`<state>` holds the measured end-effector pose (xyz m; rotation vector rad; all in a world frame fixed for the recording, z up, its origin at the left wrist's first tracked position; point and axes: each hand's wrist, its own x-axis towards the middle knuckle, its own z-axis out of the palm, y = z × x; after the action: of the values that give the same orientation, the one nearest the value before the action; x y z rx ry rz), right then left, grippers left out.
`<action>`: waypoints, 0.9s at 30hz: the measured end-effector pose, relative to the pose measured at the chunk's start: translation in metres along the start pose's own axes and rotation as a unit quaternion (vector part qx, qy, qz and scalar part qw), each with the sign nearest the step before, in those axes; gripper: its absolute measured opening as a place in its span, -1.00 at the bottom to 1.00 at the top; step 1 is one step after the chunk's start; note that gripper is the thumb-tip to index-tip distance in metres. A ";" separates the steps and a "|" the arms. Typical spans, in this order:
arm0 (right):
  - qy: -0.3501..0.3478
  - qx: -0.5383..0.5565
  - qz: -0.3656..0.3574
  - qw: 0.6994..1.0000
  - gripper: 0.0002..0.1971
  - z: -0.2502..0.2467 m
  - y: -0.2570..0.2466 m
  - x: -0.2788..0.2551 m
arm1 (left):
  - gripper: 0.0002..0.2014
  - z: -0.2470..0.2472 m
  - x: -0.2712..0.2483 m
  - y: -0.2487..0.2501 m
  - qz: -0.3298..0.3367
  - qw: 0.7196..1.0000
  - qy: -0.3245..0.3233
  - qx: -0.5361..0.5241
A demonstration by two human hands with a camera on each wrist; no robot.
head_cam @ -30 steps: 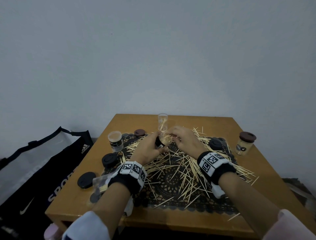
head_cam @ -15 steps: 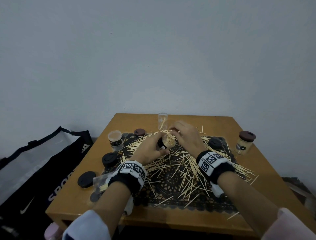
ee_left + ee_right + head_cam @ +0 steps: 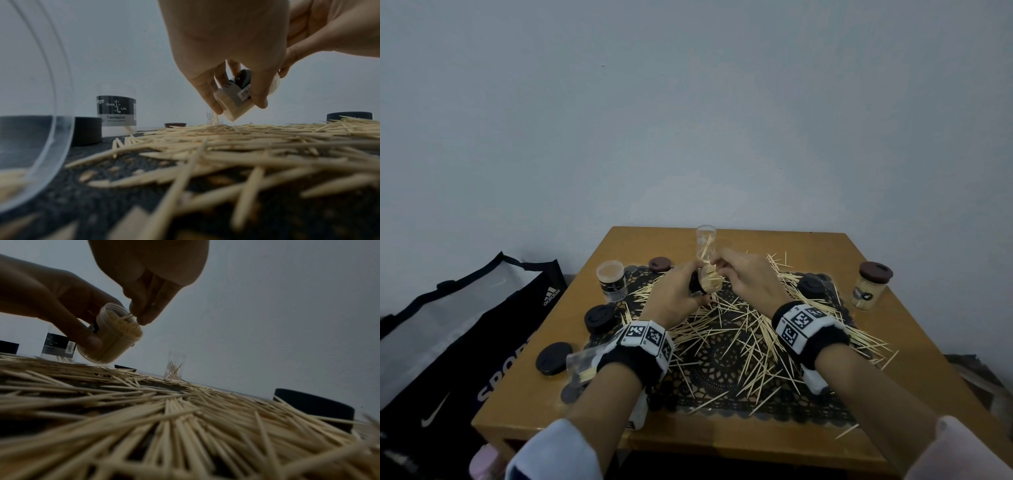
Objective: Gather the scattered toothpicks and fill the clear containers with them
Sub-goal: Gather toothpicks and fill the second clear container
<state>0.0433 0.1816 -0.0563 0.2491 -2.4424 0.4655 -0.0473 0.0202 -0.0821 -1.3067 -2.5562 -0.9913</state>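
Two hands meet above the middle of a wooden table [image 3: 893,308]. The left hand [image 3: 674,298] curls round a small clear jar [image 3: 111,339], now tipped lower than a second ago, its long axis slanted and its open mouth facing up toward the right hand [image 3: 746,284]. That hand's fingertips [image 3: 144,318] pinch a few toothpicks into the nearly packed jar, so this one looks almost full. Many loose toothpicks [image 3: 739,329] still cover the dark lace mat [image 3: 722,387], pointing every way.
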 end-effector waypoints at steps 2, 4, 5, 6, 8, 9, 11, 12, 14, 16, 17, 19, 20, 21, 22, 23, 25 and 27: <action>0.020 -0.010 0.005 1.000 -0.80 0.000 0.000 0.000 | -0.43 -0.001 0.000 0.000 -0.001 1.000 0.006 -0.001; 0.039 -0.026 0.011 0.999 -0.80 0.000 0.002 0.001 | -0.43 -0.001 0.000 0.000 0.000 1.000 0.007 -0.001; 0.043 -0.031 0.014 0.999 -0.81 0.000 0.003 0.000 | -0.43 -0.001 -0.001 0.000 0.001 1.000 0.006 -0.003; 0.043 -0.034 0.015 0.998 -0.81 0.000 0.004 0.000 | -0.42 -0.001 -0.001 0.000 0.002 1.000 0.005 -0.007; 0.029 -0.033 0.011 0.999 -0.80 0.000 0.005 -0.001 | -0.42 0.000 0.000 0.000 0.004 1.000 0.002 -0.016; 0.017 -0.029 0.007 0.999 -0.79 0.000 0.004 -0.001 | -0.43 0.000 0.000 0.001 0.004 1.000 0.000 -0.019; 0.001 -0.030 -0.006 1.000 -0.76 0.002 0.001 -0.001 | -0.43 0.001 0.000 0.002 0.003 1.000 -0.006 -0.025; 0.001 -0.036 -0.010 0.999 -0.74 0.003 0.001 -0.001 | -0.43 0.001 0.000 0.002 0.001 1.000 -0.007 -0.025; 0.008 -0.055 -0.004 0.998 -0.72 0.004 0.001 0.001 | -0.43 0.000 0.000 0.002 -0.008 1.000 -0.008 -0.024; 0.021 -0.068 0.013 0.997 -0.72 0.002 0.001 0.001 | -0.42 0.000 0.000 0.003 -0.014 0.999 -0.009 -0.028; 0.026 -0.068 0.020 0.997 -0.73 0.002 0.002 0.001 | -0.41 -0.001 0.000 0.004 -0.014 0.999 -0.011 -0.028; 0.017 -0.072 0.030 0.997 -0.78 0.001 0.002 0.000 | -0.40 -0.001 0.000 0.005 -0.012 1.000 -0.012 -0.026; 0.006 -0.080 0.029 0.996 -0.81 0.002 0.001 -0.001 | -0.41 -0.001 0.000 0.005 -0.010 1.000 -0.011 -0.028; -0.002 -0.085 0.024 0.996 -0.83 0.002 0.002 -0.001 | -0.41 -0.001 0.000 0.006 -0.009 0.999 -0.011 -0.029; -0.005 -0.089 0.017 0.996 -0.85 0.003 0.002 -0.001 | -0.42 -0.001 0.000 0.006 -0.007 0.999 -0.010 -0.030; -0.004 -0.090 0.008 0.996 -0.88 0.004 0.002 -0.001 | -0.42 -0.001 0.000 0.006 -0.006 1.000 -0.011 -0.029; 0.000 -0.087 -0.007 0.996 -0.91 0.005 0.003 0.000 | -0.42 -0.001 -0.001 0.006 -0.006 1.000 -0.013 -0.028; -0.006 -0.076 -0.017 0.997 -0.89 0.005 0.001 0.000 | -0.44 -0.001 -0.001 0.005 -0.003 0.999 -0.016 -0.028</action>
<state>0.0404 0.1805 -0.0603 0.2300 -2.4655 0.2621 -0.0429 0.0213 -0.0789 -1.3401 -2.5747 -1.0583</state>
